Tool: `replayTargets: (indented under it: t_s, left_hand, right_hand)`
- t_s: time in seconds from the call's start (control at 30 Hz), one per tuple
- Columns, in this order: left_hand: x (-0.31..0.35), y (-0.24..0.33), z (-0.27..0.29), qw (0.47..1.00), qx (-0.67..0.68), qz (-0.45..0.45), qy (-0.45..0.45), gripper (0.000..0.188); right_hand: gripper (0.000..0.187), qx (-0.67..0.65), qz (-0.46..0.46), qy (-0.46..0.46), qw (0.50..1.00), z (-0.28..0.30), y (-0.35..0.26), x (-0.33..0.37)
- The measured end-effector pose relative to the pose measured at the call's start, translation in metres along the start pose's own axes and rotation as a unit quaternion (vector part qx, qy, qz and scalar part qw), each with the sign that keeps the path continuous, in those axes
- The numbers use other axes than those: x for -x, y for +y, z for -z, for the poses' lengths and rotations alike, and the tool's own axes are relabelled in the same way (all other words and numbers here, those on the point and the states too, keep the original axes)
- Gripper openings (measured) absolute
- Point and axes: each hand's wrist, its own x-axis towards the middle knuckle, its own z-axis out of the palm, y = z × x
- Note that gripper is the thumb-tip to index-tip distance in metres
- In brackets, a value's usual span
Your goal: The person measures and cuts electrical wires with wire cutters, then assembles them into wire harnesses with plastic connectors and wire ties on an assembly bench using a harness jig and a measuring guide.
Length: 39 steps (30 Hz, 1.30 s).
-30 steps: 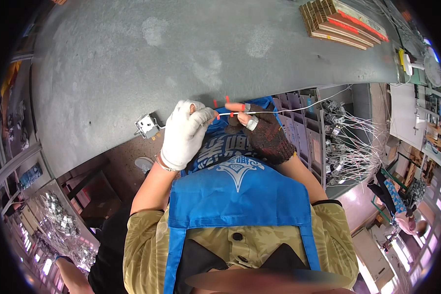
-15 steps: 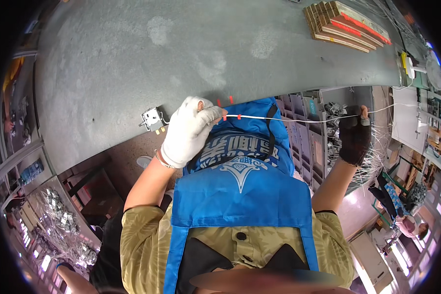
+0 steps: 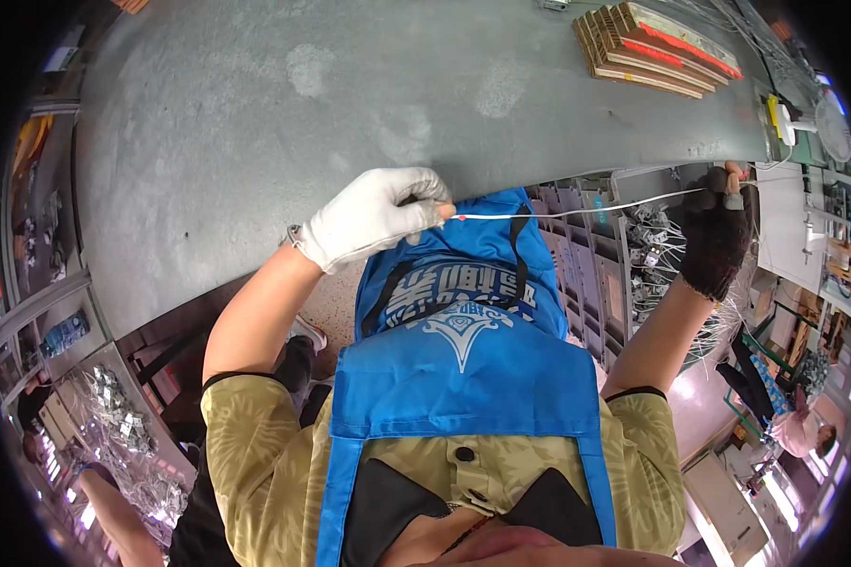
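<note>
My left hand, in a white glove with bare fingertips, is closed at the near edge of the grey table. Thumb and finger pinch one end of a thin white wire, and a small red band shows on it beside the fingertips. The wire runs nearly straight to the right, over my blue apron. Out to the right, my right hand, in a dark glove with bare fingertips, is closed around the wire's other stretch. Whatever lies inside my left palm is hidden.
A stack of brown boards with red edges lies at the table's far right. A small white fan stands beyond it. Below the table edge, metal parts with white wires fill a rack. Other people are partly visible at both sides.
My right hand has moved outward and up along the wire. My left hand has turned and shifted slightly up. The small metal switch-like part at the table edge no longer shows.
</note>
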Motion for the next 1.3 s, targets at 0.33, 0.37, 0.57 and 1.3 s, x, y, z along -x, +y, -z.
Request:
replayTargets:
  t_s: [0.33,0.37,0.57,1.3]
  left_hand:
    - [-0.003,0.006,-0.001,0.986,-0.105,-0.129,0.016,0.017]
    - [-0.003,0.006,0.0,0.985,-0.113,-0.128,0.011,0.017]
    - [-0.007,0.008,0.0,0.95,-0.221,-0.22,0.013,0.013]
    - [-0.024,-0.02,-0.055,0.938,-0.152,-0.294,0.105,0.016]
  right_hand:
    - [0.03,0.043,-0.001,0.044,0.998,-0.022,-0.007,-0.01]
    - [0.03,0.06,0.006,0.057,0.997,-0.024,-0.006,-0.01]
    - [0.031,0.075,0.009,0.073,0.994,-0.03,-0.006,-0.012]
    - [0.036,0.285,0.072,0.036,0.955,-0.026,-0.056,-0.005]
